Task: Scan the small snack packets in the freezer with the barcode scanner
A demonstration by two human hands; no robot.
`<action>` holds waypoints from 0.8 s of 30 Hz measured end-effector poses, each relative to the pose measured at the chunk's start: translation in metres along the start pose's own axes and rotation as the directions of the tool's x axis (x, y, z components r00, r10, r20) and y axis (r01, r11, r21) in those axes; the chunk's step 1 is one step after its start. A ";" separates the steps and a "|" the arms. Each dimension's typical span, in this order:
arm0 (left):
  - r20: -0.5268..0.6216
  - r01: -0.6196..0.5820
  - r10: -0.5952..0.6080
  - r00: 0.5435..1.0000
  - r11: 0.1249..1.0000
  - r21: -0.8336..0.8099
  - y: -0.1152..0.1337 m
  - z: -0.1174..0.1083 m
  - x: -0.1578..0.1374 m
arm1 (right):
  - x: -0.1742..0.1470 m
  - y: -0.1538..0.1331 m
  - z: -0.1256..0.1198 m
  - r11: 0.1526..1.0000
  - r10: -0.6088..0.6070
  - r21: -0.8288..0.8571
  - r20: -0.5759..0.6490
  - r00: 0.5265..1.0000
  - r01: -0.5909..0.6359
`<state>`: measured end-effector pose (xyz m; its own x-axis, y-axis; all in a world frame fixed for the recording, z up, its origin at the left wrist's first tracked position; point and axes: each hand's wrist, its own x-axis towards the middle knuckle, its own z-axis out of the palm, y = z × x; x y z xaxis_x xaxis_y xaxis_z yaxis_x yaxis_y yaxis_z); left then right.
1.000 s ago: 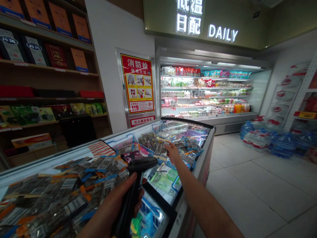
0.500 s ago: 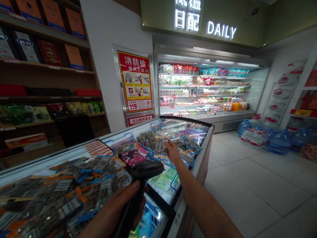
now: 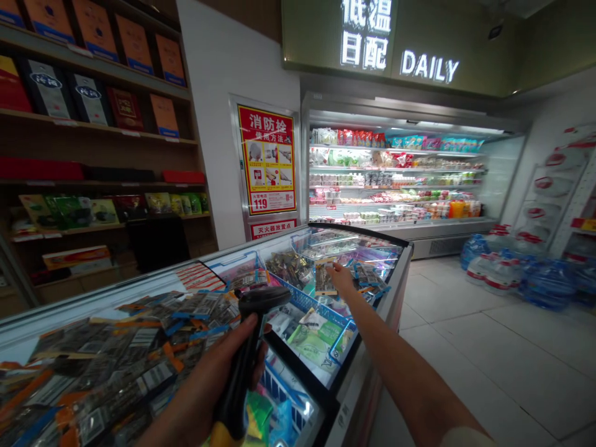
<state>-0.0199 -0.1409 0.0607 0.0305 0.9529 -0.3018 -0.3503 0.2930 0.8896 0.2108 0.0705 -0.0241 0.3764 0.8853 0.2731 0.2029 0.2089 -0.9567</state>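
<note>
My left hand [image 3: 233,354] is wrapped round the handle of a black barcode scanner [image 3: 263,299], with a yellow patch low on its grip. Stretched out farther off, my right hand [image 3: 342,279] grips the edge of a flat clear packet [image 3: 325,279] with dark contents. It is above the far part of a glass-topped chest freezer [image 3: 405,264]. Just right of that hand, similar packets [image 3: 367,276] with blue and orange edges lie on the glass. A large heap of such packets [image 3: 153,347] covers the near left of the freezer top.
Through the glass, blue baskets [image 3: 300,298] and green bags [image 3: 316,338] show. Shelves [image 3: 139,139] of boxes and bags stand at left. Behind is a lit open fridge [image 3: 395,180] beside a red fire hydrant sign [image 3: 267,158]. Water bottles [image 3: 547,279] stand on the tiled floor [image 3: 470,347] at right.
My right hand has moved the packet farther away over the freezer top. The scanner has tilted and shifted slightly left. The camera view has swung a little to the left.
</note>
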 end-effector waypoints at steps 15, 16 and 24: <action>-0.133 -0.069 0.058 0.989 0.995 -0.073 0.028 -0.027 0.004 | -0.028 -0.021 0.077 0.828 -0.209 -0.455 0.293 0.933 0.329; -0.147 -0.072 0.060 0.987 0.995 -0.076 0.029 -0.028 0.004 | -0.033 -0.024 0.095 0.809 -0.237 -0.439 0.365 0.900 0.391; -0.134 -0.073 0.062 0.989 0.994 -0.078 0.029 -0.031 0.011 | -0.043 -0.033 0.185 0.657 -0.316 -0.394 0.631 0.709 0.643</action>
<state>-0.0586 -0.1246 0.0733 -0.1173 0.9502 -0.2889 -0.4236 0.2152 0.8799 0.0203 0.1024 -0.0232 -0.3672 0.8238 0.4319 0.7312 0.5426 -0.4134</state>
